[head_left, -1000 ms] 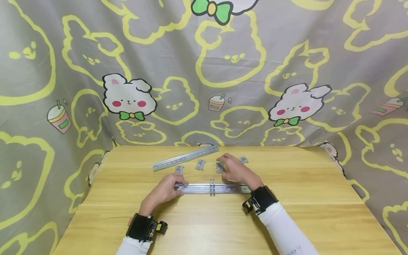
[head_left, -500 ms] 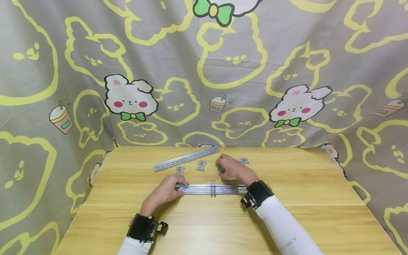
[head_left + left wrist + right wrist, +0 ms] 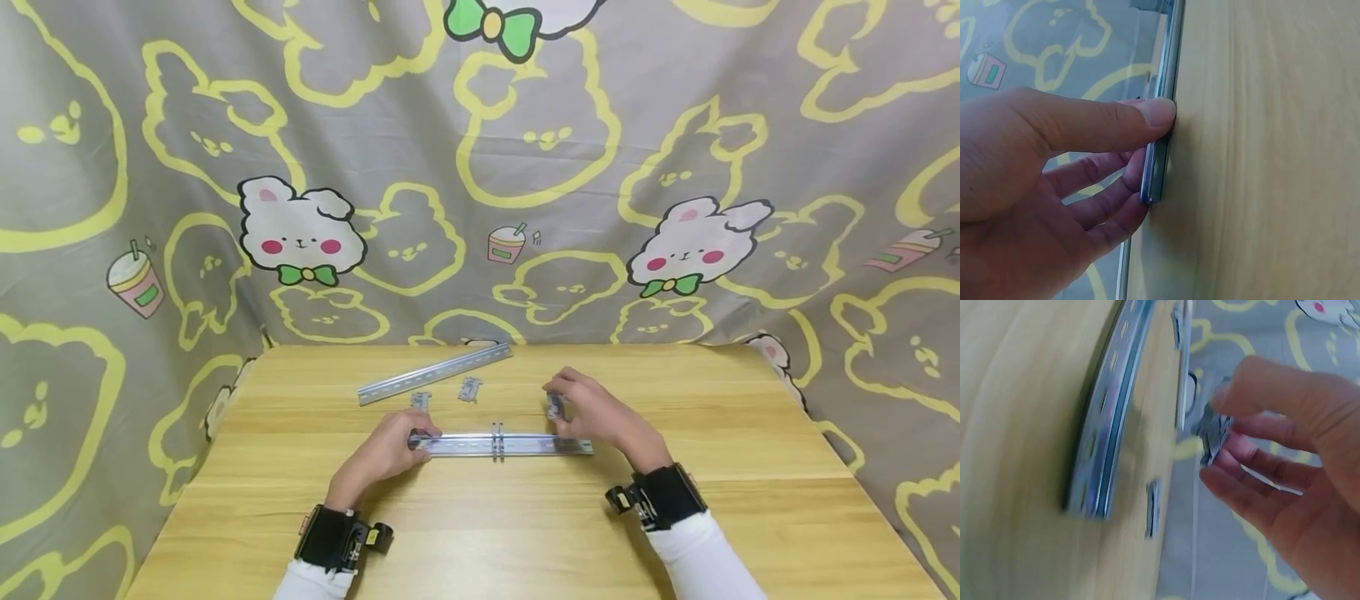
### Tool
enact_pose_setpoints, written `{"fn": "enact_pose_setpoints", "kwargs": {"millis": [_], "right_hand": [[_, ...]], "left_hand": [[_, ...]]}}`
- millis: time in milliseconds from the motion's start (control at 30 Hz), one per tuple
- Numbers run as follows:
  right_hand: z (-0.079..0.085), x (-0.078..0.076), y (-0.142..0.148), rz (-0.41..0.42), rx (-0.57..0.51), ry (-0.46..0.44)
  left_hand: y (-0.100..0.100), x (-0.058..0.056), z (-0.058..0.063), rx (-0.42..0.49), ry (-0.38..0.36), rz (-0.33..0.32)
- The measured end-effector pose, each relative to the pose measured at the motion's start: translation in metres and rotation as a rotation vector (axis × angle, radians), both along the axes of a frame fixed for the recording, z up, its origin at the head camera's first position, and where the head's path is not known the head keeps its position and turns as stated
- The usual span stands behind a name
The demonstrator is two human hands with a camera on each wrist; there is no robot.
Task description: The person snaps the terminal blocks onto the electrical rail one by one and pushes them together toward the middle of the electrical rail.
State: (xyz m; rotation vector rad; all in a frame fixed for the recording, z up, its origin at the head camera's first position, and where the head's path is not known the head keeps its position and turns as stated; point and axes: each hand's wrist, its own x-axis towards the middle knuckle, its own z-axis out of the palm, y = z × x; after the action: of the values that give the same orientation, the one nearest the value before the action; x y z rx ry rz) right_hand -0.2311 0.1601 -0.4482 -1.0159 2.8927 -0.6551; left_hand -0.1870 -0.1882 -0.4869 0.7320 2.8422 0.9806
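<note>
In the head view my left hand grips the left end of a slotted metal DIN rail lying across the table. Its thumb presses one edge in the left wrist view, with fingers behind the other. Two thin clips sit side by side on the rail near its middle. My right hand, beyond the rail's right end, pinches a small grey plastic terminal block between thumb and fingertips, raised off the table. A similar grey block lies on the table below that hand in the right wrist view.
A second DIN rail lies slanted at the back of the wooden table. Between the two rails are more grey blocks, one left close to my left fingers and one nearer the middle. A patterned curtain hangs behind.
My right hand has picked up the grey terminal block from behind the rail and moved right with it, towards the rail's right end. My left hand stays on the rail.
</note>
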Motion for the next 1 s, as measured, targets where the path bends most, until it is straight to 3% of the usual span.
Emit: {"fn": "enact_pose_setpoints", "kwargs": {"millis": [167,467,633,1000], "right_hand": [[-0.01,0.012,0.026,-0.054,-0.12,-0.06],[-0.026,0.022,0.059,-0.078,-0.334,-0.21],[-0.031,0.024,0.068,-0.07,-0.37,-0.292],[-0.037,0.022,0.073,-0.027,-0.403,-0.378]], "left_hand": [[0.001,0.001,0.0,-0.01,0.012,-0.007],[0.002,0.001,0.002,0.009,0.011,-0.004],[0.002,0.001,-0.001,0.028,0.0,0.005],[0.001,-0.001,-0.002,0.036,0.007,-0.004]]}}
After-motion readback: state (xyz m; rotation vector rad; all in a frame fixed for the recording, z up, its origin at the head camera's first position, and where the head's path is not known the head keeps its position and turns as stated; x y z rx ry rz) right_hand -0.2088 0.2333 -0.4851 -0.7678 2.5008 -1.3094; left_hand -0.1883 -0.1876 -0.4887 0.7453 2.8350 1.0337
